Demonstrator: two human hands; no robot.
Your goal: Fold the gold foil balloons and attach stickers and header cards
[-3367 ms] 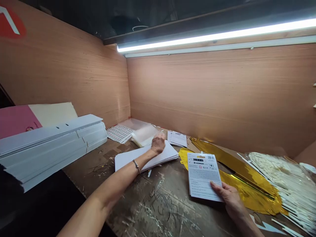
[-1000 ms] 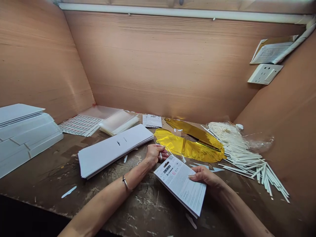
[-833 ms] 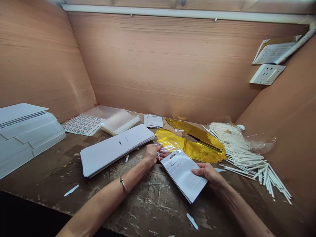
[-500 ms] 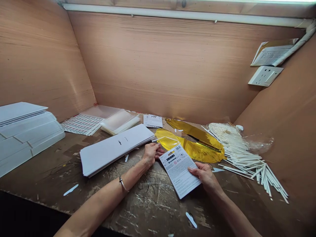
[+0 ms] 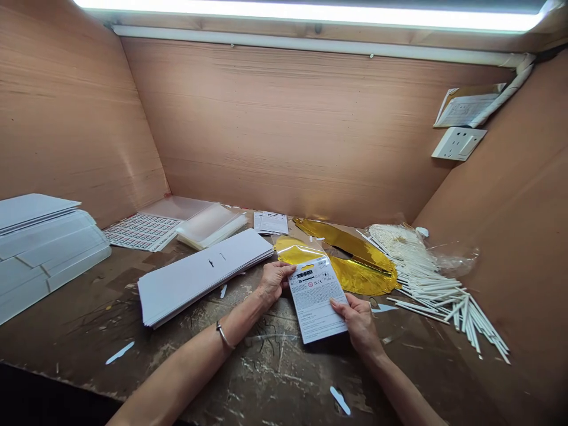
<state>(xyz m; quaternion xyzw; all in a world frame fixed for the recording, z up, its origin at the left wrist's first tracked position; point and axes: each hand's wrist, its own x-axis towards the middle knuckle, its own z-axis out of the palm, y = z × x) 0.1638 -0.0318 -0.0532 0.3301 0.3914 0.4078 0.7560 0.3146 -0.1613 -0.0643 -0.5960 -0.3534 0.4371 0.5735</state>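
A white printed card in a clear plastic bag (image 5: 317, 297) lies between my hands on the worn wooden bench (image 5: 275, 367). My left hand (image 5: 273, 279) pinches the bag's upper left edge. My right hand (image 5: 358, 319) grips the card's lower right edge with thumb on top. Just behind the card lie folded gold foil balloons (image 5: 350, 260). A stack of long white cards (image 5: 202, 275) sits to the left of my left hand.
White sticks (image 5: 437, 284) are spread at the right beside a clear bag. Clear bags (image 5: 210, 225), a sticker sheet (image 5: 139, 231) and small printed cards (image 5: 271, 222) lie at the back. Flat white boxes (image 5: 42, 242) are piled far left. A wall socket (image 5: 457, 143) is on the right wall.
My left hand fetched a clear bag from the back pile and brought it to the card. Both hands slid the card into the bag and turned it more upright.
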